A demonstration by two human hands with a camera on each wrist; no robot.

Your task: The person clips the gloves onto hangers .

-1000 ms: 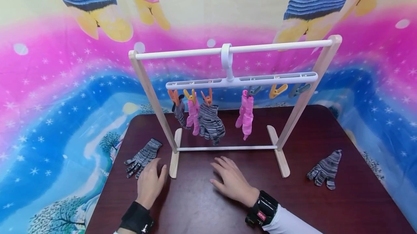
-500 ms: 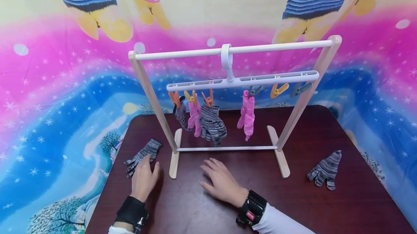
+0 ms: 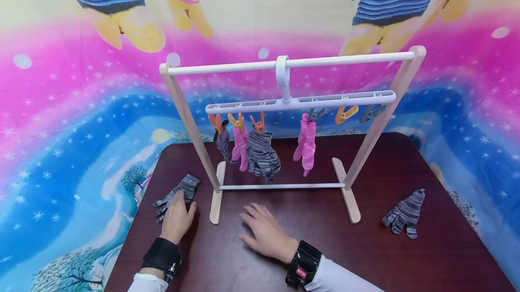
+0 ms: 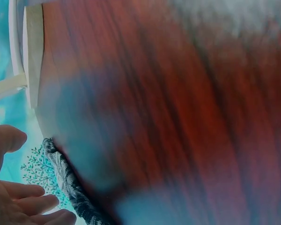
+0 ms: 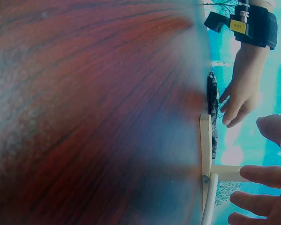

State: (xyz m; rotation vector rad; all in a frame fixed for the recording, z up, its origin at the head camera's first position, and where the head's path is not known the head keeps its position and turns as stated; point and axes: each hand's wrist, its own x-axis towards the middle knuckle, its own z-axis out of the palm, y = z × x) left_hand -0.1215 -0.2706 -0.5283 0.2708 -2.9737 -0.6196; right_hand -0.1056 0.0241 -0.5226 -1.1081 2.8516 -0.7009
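My left hand [image 3: 177, 217] hovers over a grey striped knit glove [image 3: 190, 185] on the table's left side, partly covering it. In the left wrist view, the fingers [image 4: 33, 204] are loosely bent near this glove [image 4: 68, 183], holding nothing. My right hand [image 3: 268, 233] is in front of the rack, fingers relaxed and without anything in them. A pale hanger [image 3: 345, 101] bears several clothes pegs. From these hang a grey striped glove [image 3: 263, 154], a narrow grey striped piece [image 3: 223, 143], a pink piece [image 3: 240, 147] and another pink piece [image 3: 307, 147].
A wooden-legged rack [image 3: 223, 68] with white bars stands on the dark red table [image 3: 308, 210]. One more grey striped glove [image 3: 406, 213] lies at the right. A yellow peg [image 3: 346, 114] and a grey-blue peg [image 3: 373, 113] hold nothing. A patterned cloth [image 3: 81, 102] backs the table.
My left hand has shifted left and forward, over the left glove. The right hand has slid left across the table front. Gloves and pegs stay where they were.
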